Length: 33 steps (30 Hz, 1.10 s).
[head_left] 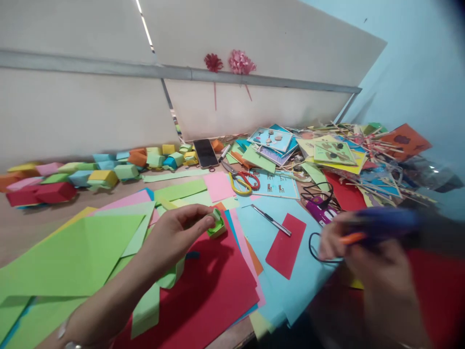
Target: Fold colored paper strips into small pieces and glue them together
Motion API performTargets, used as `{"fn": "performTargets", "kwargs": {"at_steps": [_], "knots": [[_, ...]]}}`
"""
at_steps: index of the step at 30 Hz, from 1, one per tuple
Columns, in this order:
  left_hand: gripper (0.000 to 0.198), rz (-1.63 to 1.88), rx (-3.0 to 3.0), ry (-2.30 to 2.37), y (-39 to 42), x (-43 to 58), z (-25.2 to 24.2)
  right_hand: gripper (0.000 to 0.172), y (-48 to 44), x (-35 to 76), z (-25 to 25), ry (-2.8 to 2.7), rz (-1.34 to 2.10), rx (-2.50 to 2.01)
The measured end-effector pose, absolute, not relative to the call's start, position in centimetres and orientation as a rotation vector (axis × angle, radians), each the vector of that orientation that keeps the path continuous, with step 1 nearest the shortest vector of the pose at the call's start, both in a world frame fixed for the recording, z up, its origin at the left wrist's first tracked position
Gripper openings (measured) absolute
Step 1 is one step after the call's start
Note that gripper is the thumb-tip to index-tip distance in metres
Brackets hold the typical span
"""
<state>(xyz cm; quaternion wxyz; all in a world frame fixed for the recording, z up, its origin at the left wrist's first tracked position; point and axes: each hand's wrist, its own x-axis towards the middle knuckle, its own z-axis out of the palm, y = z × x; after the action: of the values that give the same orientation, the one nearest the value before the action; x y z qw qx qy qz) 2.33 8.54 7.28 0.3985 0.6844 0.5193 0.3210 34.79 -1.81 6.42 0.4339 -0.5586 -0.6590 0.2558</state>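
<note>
Between its thumb and fingers, my left hand [189,223] pinches a small green paper box [217,227] above a red paper sheet [214,286]. At the right, smeared by motion, my right hand [363,247] is wrapped round a blue glue gun [388,220] with an orange trigger. A craft knife [271,219] lies between the hands, partly on a small red paper rectangle [286,245] over a light blue sheet [250,228]. Just past the knife are scissors [241,182] with yellow and red handles. Green paper strips [147,310] lie under my left forearm.
Small coloured paper boxes [101,179] line the back left. A phone [206,154] lies by the white panel [90,106]. Cards and sticks pile up at the back right, near a purple device [321,211] with a black cord. Large green sheets [72,252] cover the left.
</note>
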Motion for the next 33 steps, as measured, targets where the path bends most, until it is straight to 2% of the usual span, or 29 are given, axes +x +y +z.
{"fn": "performTargets", "kwargs": {"at_steps": [1, 3, 5, 8, 14, 18, 25, 33], "knots": [[0.029, 0.803, 1.717, 1.312, 8.5, 2.5, 7.2, 0.034, -1.3, 33.2, 5.7, -1.612, 0.769, -1.231], [0.029, 0.792, 1.711, 1.307, 8.4, 2.6, 7.2, 0.021, -0.2, 30.4, 4.8, -1.625, 0.88, -1.192], [0.03, 0.764, 1.722, 1.301, 8.3, 2.7, 7.1, 0.021, 0.7, 28.5, 4.2, -1.64, 0.869, -1.155], [0.032, 0.728, 1.733, 1.302, 8.2, 2.7, 7.1, 0.028, 1.6, 27.4, 3.5, -1.564, 0.92, -1.183], [0.031, 0.681, 1.728, 1.23, 8.5, 2.5, 6.6, 0.04, 1.5, 28.0, 1.0, -1.461, 1.286, -1.141], [0.029, 0.688, 1.702, 1.217, 8.5, 2.4, 6.4, 0.039, 1.4, 27.9, 0.7, -1.498, 1.225, -1.12], [0.028, 0.678, 1.779, 1.176, 8.4, 2.5, 6.2, 0.028, 1.2, 27.3, 1.1, -1.589, 1.138, -1.053], [0.028, 0.67, 1.866, 1.242, 8.4, 2.6, 6.2, 0.04, 0.8, 27.2, -0.3, -1.414, 1.223, -1.203]]}}
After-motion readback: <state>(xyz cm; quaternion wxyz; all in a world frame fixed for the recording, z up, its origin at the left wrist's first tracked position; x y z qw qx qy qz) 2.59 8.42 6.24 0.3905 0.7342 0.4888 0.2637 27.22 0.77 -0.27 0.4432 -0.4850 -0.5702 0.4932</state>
